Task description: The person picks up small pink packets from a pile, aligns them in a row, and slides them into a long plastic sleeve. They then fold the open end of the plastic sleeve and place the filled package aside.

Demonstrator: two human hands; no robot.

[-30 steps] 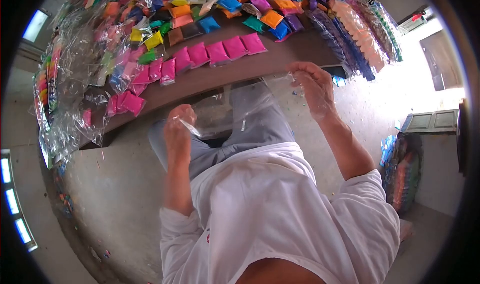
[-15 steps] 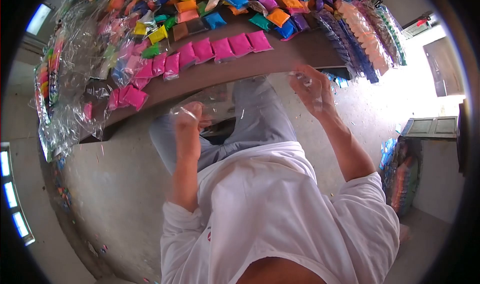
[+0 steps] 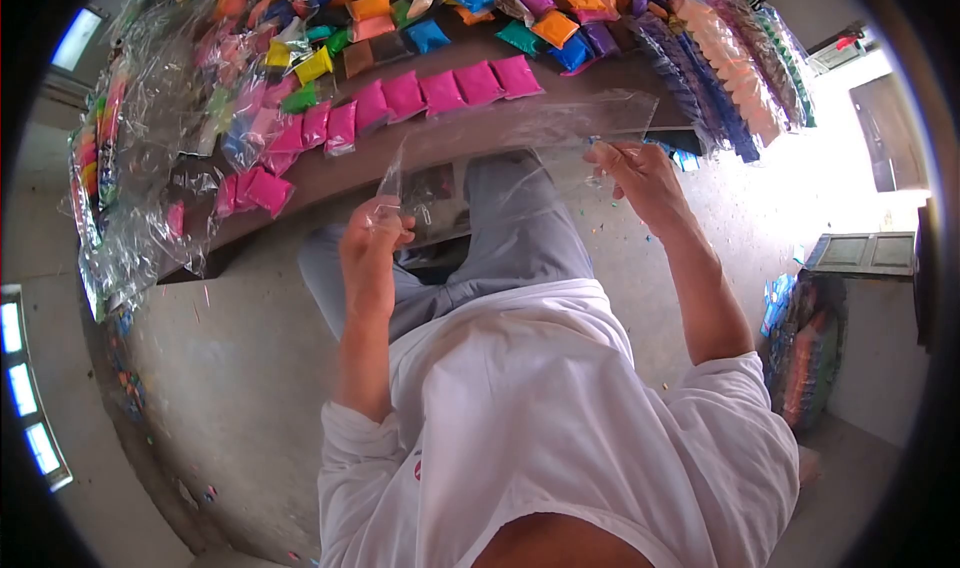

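Holding what looks like a clear plastic bag (image 3: 530, 128), its long axis running left to right, you have your hands apart: left hand (image 3: 374, 243) pinching one end, right hand (image 3: 645, 183) the other. Pink packets (image 3: 442, 92) lie just beyond, on the counter (image 3: 330, 180).

Workshop-like room: bare concrete floor (image 3: 240, 368), table (image 3: 440, 148) heaped with bagged colored packets (image 3: 365, 8).

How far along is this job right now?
Looks done: filled clear sleeves lie at the right end of the table; pink packets are lined up. In hand: clear plastic spread between left hand and right hand, no packets visible inside. Probably left: the pink row and coloured pile, outside it.
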